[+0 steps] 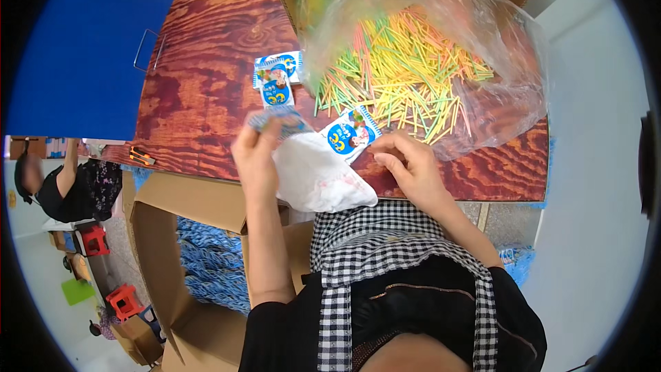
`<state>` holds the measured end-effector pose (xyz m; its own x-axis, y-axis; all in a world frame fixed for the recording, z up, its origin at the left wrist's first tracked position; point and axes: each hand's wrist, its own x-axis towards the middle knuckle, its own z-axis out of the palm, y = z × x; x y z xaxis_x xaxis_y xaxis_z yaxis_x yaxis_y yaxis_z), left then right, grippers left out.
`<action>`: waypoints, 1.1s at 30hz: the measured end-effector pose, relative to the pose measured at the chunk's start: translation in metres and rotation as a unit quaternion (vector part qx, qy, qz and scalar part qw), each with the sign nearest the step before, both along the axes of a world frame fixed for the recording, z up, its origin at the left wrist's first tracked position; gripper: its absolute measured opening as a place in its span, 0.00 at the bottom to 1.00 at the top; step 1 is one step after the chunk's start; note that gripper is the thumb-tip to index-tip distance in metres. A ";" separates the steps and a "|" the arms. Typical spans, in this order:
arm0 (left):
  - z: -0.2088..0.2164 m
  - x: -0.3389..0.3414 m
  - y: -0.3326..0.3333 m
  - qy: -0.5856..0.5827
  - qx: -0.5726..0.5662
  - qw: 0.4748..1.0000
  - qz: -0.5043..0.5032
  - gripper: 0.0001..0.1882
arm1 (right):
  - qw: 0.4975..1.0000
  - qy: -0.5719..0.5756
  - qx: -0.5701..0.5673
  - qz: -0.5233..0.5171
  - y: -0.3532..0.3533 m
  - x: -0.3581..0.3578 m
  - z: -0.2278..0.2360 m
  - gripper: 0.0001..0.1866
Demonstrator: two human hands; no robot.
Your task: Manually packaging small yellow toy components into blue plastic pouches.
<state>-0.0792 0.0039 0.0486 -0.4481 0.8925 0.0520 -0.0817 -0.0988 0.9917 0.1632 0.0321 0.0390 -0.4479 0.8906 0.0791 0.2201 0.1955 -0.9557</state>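
My left hand (257, 155) is closed on a small blue-and-white packet (281, 122), smeared by motion, over the near part of the table. Below it a white cloth (320, 179), stained faintly pink, hangs over the table edge. Another blue-and-white printed packet (352, 133) lies tilted between my hands. My right hand (412, 169) is just right of that packet, thumb and forefinger curled toward each other near its edge; whatever they pinch cannot be made out. Two or so similar packets (277, 86) overlap farther back. Many thin yellow, green and pink sticks (406, 69) lie in a clear plastic bag (509, 107).
The red wood-grain table (206, 48) carries an orange cutter knife (142, 156) at its left edge. A blue panel (89, 41) stands far left. Below, an open cardboard box (158, 248) holds bunched blue packets (213, 262). Another person (69, 179) is at left.
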 end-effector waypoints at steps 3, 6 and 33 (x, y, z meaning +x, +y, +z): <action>-0.013 -0.032 0.026 -0.016 -0.007 0.998 0.055 0.05 | 0.994 -0.087 0.029 0.058 -0.004 -0.005 -0.008 0.05; -0.042 -0.045 0.050 -0.002 -0.009 0.996 0.084 0.09 | 0.984 -0.141 0.077 0.076 -0.015 -0.018 -0.018 0.10; -0.065 0.046 0.020 0.318 0.019 0.946 -0.066 0.06 | 0.968 -0.159 0.175 -0.080 0.047 -0.040 -0.039 0.11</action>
